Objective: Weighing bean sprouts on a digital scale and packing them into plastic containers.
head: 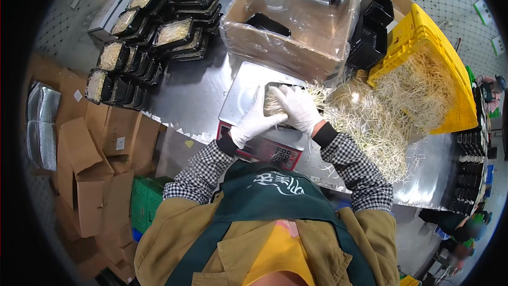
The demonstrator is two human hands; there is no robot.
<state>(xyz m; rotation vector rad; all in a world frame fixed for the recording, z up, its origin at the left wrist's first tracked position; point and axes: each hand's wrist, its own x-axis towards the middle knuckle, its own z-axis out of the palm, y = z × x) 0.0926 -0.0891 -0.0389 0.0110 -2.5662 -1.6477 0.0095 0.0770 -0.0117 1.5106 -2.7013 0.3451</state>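
Note:
Both my hands wear white gloves and press on bean sprouts [273, 103] in a black plastic tray [291, 84], which rests on the metal pan of a digital scale [243, 93]. My left hand [256, 121] lies along the tray's left side, its thumb pointing right. My right hand [299, 109] lies over the sprouts, fingers bent onto them. Loose bean sprouts [373, 135] form a large heap right of the scale, spilling from a tipped yellow plastic crate [456, 99]. The tray's lower part is hidden by my hands.
Stacks of filled black trays [174, 33] stand at the table's back left. Beyond the scale is a plastic-lined cardboard box [285, 53] with lids and trays; empty black trays [369, 43] stand beside it. Cardboard boxes [95, 159] lie below left. Other people are at the far right.

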